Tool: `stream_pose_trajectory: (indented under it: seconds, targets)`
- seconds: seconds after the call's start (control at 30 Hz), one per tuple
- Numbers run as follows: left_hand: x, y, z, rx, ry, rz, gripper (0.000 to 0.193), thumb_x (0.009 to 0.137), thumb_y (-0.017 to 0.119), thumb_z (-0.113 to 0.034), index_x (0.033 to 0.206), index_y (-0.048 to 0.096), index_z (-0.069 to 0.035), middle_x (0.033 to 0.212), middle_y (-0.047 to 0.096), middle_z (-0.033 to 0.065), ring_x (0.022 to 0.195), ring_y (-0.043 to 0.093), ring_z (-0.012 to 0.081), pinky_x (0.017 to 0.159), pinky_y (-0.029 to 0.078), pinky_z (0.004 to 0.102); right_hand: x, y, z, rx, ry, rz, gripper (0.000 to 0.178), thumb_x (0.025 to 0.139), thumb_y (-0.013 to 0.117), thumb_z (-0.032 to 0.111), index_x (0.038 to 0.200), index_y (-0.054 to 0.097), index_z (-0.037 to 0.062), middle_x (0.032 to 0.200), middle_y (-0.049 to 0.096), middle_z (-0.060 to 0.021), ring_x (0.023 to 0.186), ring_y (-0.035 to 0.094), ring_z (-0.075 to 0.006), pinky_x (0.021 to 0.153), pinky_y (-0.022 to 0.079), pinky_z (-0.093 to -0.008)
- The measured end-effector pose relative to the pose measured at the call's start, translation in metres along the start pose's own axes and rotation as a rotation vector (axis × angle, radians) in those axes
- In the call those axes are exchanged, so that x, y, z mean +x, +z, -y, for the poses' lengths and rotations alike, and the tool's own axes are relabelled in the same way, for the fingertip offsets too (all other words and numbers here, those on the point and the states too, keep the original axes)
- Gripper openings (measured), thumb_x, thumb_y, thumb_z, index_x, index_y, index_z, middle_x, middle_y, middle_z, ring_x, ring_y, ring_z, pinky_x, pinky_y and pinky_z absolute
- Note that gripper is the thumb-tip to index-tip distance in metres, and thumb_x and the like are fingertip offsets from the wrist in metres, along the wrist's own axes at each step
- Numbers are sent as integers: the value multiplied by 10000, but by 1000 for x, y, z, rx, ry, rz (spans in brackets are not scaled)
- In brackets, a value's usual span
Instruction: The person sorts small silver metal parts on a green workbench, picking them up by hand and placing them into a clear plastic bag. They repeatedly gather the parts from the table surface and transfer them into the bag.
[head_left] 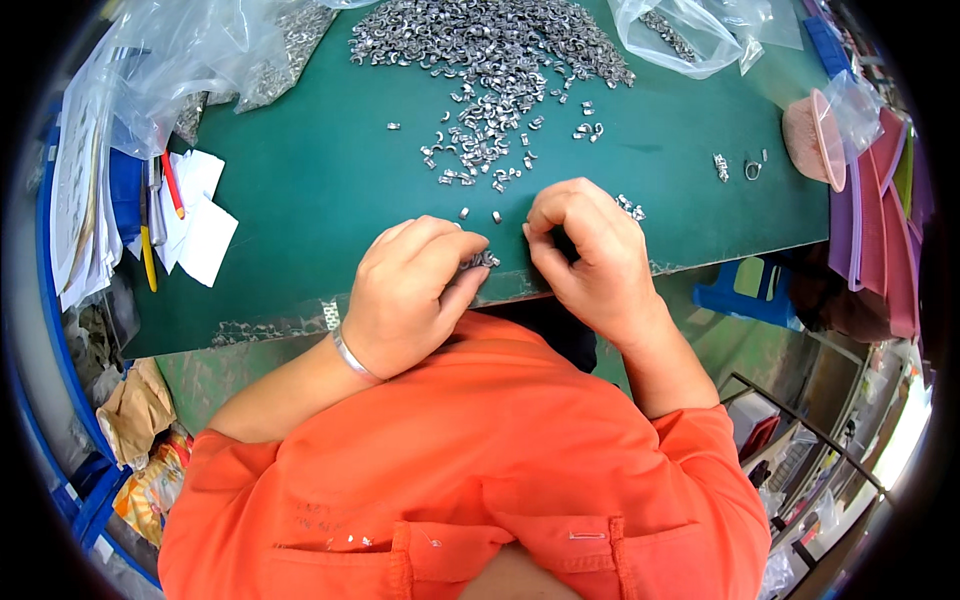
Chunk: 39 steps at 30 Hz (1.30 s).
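Orange shirt [480, 430]: We are wearing it, and it is lying nearest to our eyes, at six o'clock.
Left hand [405, 290]: It is resting at nine o'clock, close to the middle. Its thumb and finger are closing on a little bunch of grey metal pieces [480, 261].
Right hand [590, 248]: It is sitting at two o'clock with its fingers curling in. We cannot tell if the tips are touching or pinching a piece.
Two loose pieces [496, 216]: They are lying between our hands, at twelve o'clock, apart from each other.
Big heap [490, 40]: Lots more curved pieces are lying far off at twelve o'clock, with a trail of them spilling toward us on the green table [330, 200].
Little pile [630, 207]: A few pieces are lying at two o'clock, just past our right hand.
Pink cup [815, 140]: It is standing farther out at two o'clock.
Red pen [173, 185]: It is lying at ten o'clock near white papers [207, 240].
Picking step: We think we are handling the pieces a few at a time.
Next piece: Picking one up would be asking for a small, careful pinch, while our left hand is keeping its bunch from spilling.
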<state>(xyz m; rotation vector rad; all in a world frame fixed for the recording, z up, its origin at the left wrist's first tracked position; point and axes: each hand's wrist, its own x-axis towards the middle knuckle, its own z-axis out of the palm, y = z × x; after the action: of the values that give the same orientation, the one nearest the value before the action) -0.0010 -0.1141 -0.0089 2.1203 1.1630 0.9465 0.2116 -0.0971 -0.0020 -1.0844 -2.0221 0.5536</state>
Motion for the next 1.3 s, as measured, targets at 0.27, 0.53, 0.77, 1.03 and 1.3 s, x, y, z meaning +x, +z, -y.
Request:
stream_pose_trajectory:
  seconds: [0.27,0.53,0.77,1.03,1.3]
  targets:
    - [1,1,1,-6,67,-22,218,735,819,8,908,703,-58,885,661,83,771,641,269,697,506,372,12,13,3,-79,-53,75,176,772,690,-34,893,595,51,869,600,-94,801,587,-317,706,509,-408]
    - [0,2,4,5,98,-27,208,739,812,8,904,701,-51,882,658,80,771,636,265,695,503,378,28,22,1,11,-77,201,168,740,672,-4,888,608,44,924,580,-120,843,574,-324,737,501,-429]
    - [0,0,3,12,99,-39,211,731,815,19,894,697,-45,871,653,83,766,636,267,685,502,371,24,9,5,-130,-50,278,120,752,650,-6,844,584,32,912,566,-139,872,573,-346,751,499,-443]
    - [0,-3,0,-16,48,-13,210,736,817,33,897,701,-36,869,660,91,758,637,259,667,501,359,3,-66,-13,-160,274,-3,142,827,698,-100,916,684,9,880,662,-131,790,660,-299,701,531,-354]
    - [0,0,-1,-5,48,-16,220,733,811,60,896,695,-31,889,658,95,807,641,259,692,495,350,-30,-90,-18,-43,449,66,302,790,730,-124,1063,702,0,1021,646,-97,894,652,-226,749,536,-316]
